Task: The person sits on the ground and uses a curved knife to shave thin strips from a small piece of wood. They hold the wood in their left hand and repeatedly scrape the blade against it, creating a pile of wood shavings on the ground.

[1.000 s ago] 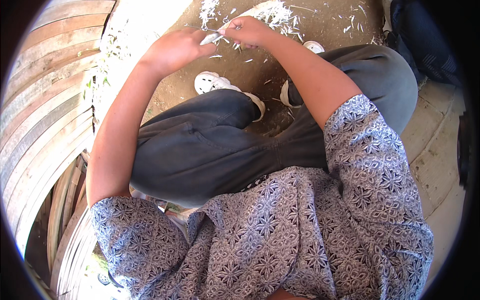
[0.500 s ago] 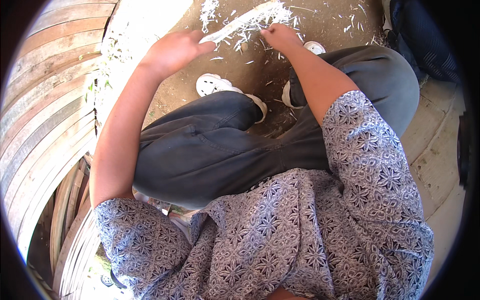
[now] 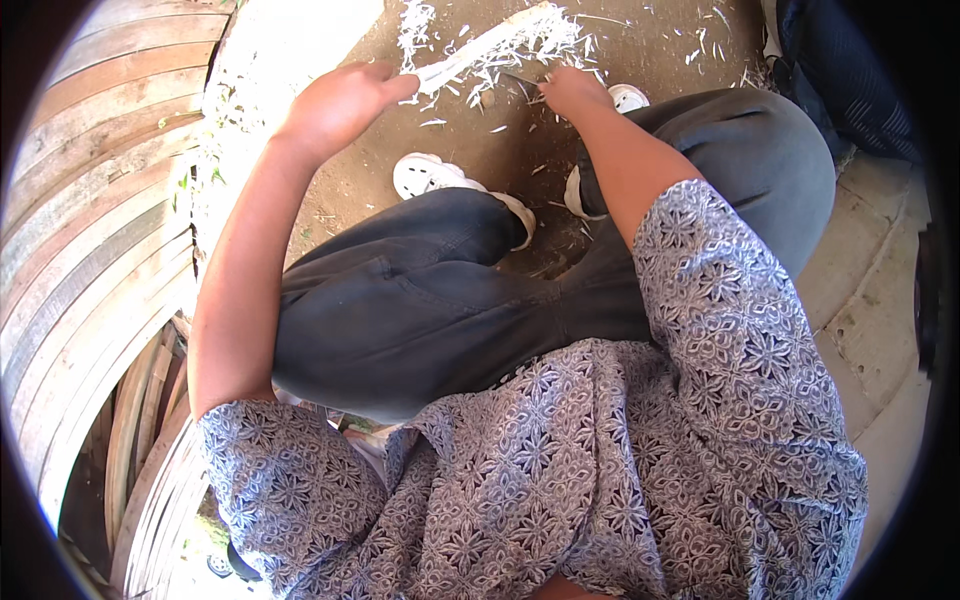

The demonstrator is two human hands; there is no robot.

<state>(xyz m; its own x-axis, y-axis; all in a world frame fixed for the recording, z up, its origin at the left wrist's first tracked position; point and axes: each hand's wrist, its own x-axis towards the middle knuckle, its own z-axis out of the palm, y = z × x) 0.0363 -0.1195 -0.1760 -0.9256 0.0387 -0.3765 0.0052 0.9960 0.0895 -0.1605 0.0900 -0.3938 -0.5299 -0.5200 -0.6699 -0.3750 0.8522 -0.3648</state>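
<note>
My left hand [image 3: 342,106] is closed on the near end of a pale, peeled wooden stick [image 3: 468,54]. The stick slants up and away to the right, its far end near the top edge of the view. In my right hand [image 3: 578,93] is a small knife [image 3: 522,84], its dark blade pointing left toward the stick. A gap shows between blade and stick. The fingers hide the knife's handle. Thin white wood shavings [image 3: 560,40] lie in a heap around the stick's far half.
White clogs [image 3: 430,174] are on my feet on the brown dirt floor [image 3: 350,215]. Curved wooden slats [image 3: 110,150] fill the left side. A dark bag-like thing [image 3: 850,80] stands at the upper right, beside pale paving [image 3: 870,270].
My right hand has shifted slightly right and nearer to me, and the knife blade now shows. The left hand has moved slightly left with the stick.
</note>
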